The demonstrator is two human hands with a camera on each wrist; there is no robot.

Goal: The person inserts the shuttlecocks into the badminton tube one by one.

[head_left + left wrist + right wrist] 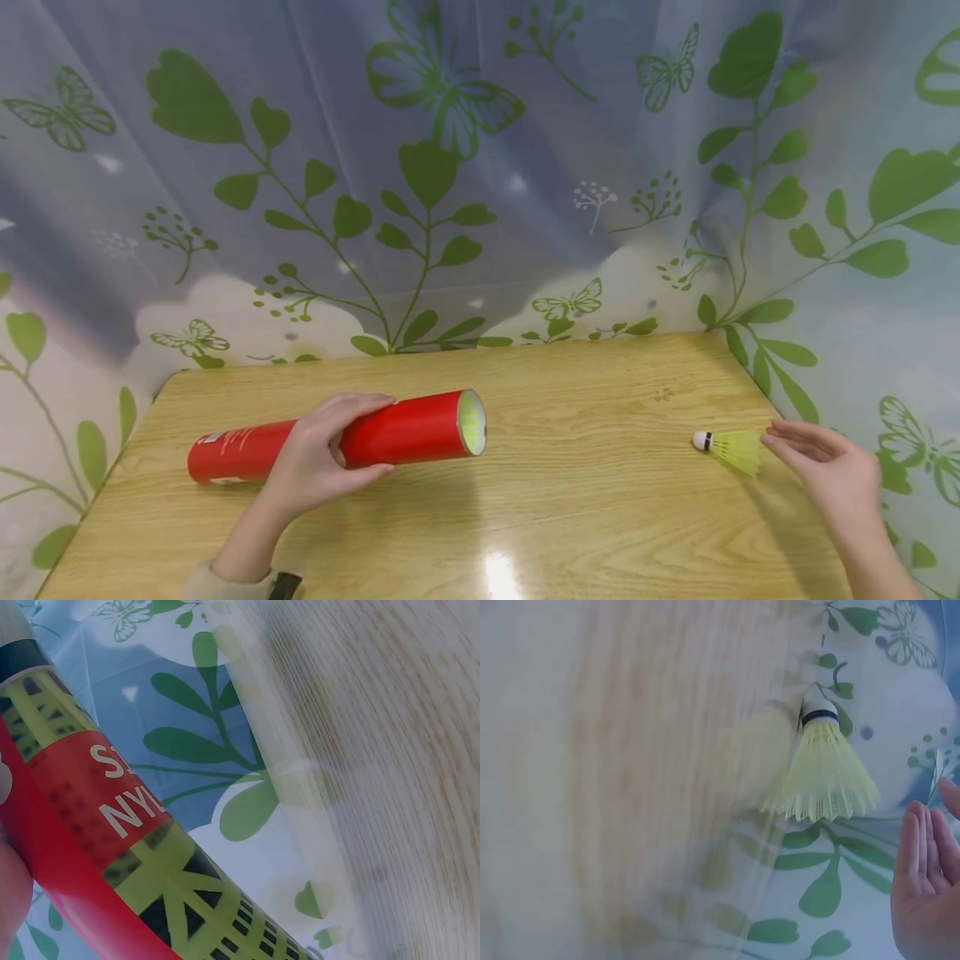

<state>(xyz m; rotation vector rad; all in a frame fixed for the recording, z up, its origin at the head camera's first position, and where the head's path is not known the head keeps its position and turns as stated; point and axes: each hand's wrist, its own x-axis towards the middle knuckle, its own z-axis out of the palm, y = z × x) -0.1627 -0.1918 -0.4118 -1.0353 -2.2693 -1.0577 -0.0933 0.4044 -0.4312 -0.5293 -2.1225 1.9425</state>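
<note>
My left hand [307, 467] grips a red shuttlecock tube [412, 429] around its middle, thumb and fingers on opposite sides. The tube's open mouth points right, and something yellow-green shows inside it. In the left wrist view, the tube [90, 825] displays a yellow and black printed side with white letters. At the right of the table, a yellow shuttlecock [735, 448] with a white, black-banded cork lies on its side, cork to the left. Beside its skirt is my right hand [832, 467], fingers straight; the right wrist view shows a gap between this hand [930, 877] and the shuttlecock [821, 772].
A wood-grain table [585, 517] lies beneath both hands. Behind it and along its right side hangs a curtain [480, 242] printed with green leaves and butterflies. A dark band [285, 586] circles the left wrist near a beige sleeve [225, 581].
</note>
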